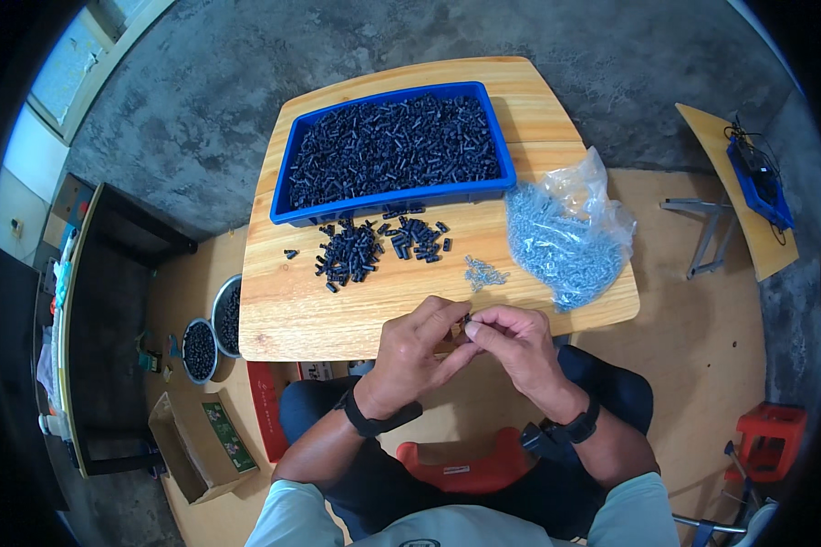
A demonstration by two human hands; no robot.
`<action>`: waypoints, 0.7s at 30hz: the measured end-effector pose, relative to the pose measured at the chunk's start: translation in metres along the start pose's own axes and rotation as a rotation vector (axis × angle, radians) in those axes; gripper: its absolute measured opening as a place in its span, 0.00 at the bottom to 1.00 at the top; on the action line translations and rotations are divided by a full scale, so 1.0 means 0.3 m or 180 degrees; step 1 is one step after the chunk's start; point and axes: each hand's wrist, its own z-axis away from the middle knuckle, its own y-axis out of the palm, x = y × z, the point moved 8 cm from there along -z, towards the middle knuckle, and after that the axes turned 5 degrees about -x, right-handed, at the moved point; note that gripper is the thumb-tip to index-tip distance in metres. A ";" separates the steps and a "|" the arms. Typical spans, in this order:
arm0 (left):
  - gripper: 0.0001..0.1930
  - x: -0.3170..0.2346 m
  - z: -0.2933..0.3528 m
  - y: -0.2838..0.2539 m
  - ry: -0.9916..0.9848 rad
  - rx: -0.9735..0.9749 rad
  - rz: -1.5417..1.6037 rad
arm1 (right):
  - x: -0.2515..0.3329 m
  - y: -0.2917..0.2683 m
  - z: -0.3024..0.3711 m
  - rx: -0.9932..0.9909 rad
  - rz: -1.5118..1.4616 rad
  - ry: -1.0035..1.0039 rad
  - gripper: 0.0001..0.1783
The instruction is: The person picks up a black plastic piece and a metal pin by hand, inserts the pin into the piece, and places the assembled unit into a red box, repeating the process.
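Note:
My left hand (412,350) and my right hand (520,348) meet at the table's near edge. Between their fingertips shows a small black plastic part (468,319), mostly covered by fingers. The left fingers are closed around it; the right thumb and forefinger pinch together against it, and whatever else they hold is hidden. Just beyond the hands is a small heap of silver screw-like pieces (484,273). Farther left, a loose pile of short black tubular parts (349,253) lies on the wood. A clear plastic bag (570,242) full of silver pieces slumps to the right.
A blue tray (392,194) heaped with black parts occupies the far side of the wooden table (447,351). Two metal bowls (200,350) of black pieces and an open cardboard box (190,456) stand on the floor at left. A red stool (768,441) stands right.

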 end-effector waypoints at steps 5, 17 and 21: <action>0.23 -0.006 0.001 0.005 0.0195 0.0113 -0.0261 | -0.002 -0.005 -0.003 0.0007 0.0181 0.0071 0.11; 0.22 -0.016 0.019 0.014 0.0600 0.0110 -0.0776 | -0.015 -0.002 -0.004 0.0217 0.0225 0.0323 0.11; 0.22 -0.015 0.030 0.023 0.0750 0.0127 -0.0834 | -0.019 -0.001 -0.005 0.0271 0.0309 0.0314 0.11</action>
